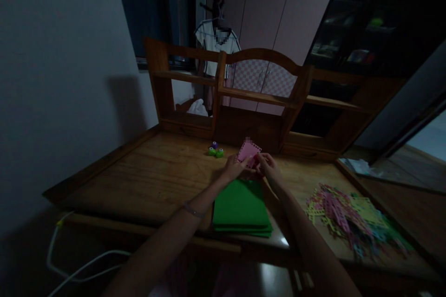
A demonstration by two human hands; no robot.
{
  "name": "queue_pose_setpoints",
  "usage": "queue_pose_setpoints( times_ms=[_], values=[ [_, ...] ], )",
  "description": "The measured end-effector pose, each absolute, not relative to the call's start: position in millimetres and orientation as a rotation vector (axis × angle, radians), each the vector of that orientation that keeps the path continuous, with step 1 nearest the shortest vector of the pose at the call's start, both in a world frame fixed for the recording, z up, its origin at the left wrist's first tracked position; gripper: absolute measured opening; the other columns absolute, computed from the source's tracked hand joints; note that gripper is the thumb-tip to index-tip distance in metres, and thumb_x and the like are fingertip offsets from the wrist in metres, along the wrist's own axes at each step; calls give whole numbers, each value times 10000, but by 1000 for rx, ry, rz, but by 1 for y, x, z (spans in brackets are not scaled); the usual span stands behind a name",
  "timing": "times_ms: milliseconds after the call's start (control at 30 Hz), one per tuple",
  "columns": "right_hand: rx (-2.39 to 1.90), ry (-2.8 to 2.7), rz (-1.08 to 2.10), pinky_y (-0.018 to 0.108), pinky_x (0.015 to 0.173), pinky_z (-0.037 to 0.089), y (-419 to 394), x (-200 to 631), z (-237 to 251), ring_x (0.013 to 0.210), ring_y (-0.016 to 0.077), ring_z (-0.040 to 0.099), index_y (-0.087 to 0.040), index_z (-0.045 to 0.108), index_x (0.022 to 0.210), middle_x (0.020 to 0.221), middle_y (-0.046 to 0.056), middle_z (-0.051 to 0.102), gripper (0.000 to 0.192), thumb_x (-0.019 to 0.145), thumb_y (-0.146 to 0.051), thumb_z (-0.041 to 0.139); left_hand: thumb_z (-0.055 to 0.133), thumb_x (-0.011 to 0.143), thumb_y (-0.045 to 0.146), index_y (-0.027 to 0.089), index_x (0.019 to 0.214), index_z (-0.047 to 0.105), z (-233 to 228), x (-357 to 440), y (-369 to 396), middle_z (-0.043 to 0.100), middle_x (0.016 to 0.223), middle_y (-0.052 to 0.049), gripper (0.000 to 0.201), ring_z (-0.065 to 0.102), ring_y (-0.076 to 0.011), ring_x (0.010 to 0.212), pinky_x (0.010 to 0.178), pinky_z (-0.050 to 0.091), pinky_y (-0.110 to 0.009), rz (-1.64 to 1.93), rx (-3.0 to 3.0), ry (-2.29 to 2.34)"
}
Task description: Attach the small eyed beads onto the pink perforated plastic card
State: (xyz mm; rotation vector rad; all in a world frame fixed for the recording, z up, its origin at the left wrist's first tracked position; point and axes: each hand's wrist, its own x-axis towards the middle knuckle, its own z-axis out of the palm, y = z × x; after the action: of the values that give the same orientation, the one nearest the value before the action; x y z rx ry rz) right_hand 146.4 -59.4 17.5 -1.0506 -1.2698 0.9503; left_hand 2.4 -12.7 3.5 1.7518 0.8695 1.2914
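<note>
Reaching forward over the bench (146, 181), both forearms ran from the near edge toward the middle of the wooden top. A thin band sat on the left wrist. Between the forearms, near the front edge, lay a stack of green sheets (241, 208), flat, its long axis running away from the viewer. A white cable (69, 264) hung below the bench at near left. At near right a loose heap of punched paper scraps (348, 218), pink, yellow and pale green, was spread over the bench, well apart from the hands.

Just beyond the green stack, the left hand (232, 170) and the right hand (269, 167) met on a pink sheet (248, 152). The grip of each was closed on the sheet's lower edge, fingers pinched together on it. The sheet was held above the bench, tilted up and away, one corner pointing to the far right; it looked roughly square, so no clear long axis could be made out. Small notches showed along its upper right edge. A darker pink object sat between the fingers; what it was could not be made out in the dim light.

To the left of the sheet, near but not touching, stood small green and purple punches (215, 150). Behind rose the wooden hutch (258, 97), with a garment on a hanger (216, 46) beyond it.
</note>
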Motion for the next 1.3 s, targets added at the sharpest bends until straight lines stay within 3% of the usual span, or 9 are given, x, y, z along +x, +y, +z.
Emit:
queue_pose_setpoints(
  times_ms=[200, 533, 767, 1033, 1300],
  values=[
    [-1146, -1290, 926, 184, 411, 288, -66, 141, 24, 457, 81, 422, -153, 538, 822, 560, -6, 490, 360, 755, -500, 606, 586, 758, 404, 75, 852, 678, 4, 3, -15, 658, 785, -81, 355, 618, -166, 721, 612, 470, -214, 1253, 1654, 875],
    [-1151, -1384, 801, 213, 465, 356, -69, 139, 24, 534, 113, 484, -157, 592, 921, 712, 40, 587, 382, 758, -503, 594, 581, 749, 454, 66, 806, 659, -3, 2, -9, 635, 733, -71, 400, 591, -153, 671, 588, 451, -215, 1211, 1686, 879],
    [-1149, -1391, 685, 217, 499, 386, -63, 144, 15, 616, 146, 515, -154, 608, 858, 727, 55, 589, 384, 745, -521, 594, 608, 731, 427, 58, 873, 662, -4, 3, -9, 645, 785, -85, 399, 596, -153, 696, 626, 464, -226, 1181, 1636, 861],
    [-1127, -1319, 845, 209, 442, 342, -63, 149, 16, 464, 98, 434, -154, 554, 788, 588, 5, 522, 341, 755, -490, 603, 566, 749, 261, 63, 923, 662, 4, 6, -20, 659, 882, -100, 280, 612, -175, 790, 700, 494, -258, 1123, 1553, 795],
    [-1149, -1352, 808, 204, 427, 324, -65, 146, 21, 460, 89, 430, -144, 564, 771, 599, 4, 512, 353, 764, -496, 595, 558, 765, 297, 63, 901, 662, 0, 6, -17, 655, 867, -96, 290, 613, -177, 771, 681, 492, -259, 1135, 1565, 766]
  ],
)
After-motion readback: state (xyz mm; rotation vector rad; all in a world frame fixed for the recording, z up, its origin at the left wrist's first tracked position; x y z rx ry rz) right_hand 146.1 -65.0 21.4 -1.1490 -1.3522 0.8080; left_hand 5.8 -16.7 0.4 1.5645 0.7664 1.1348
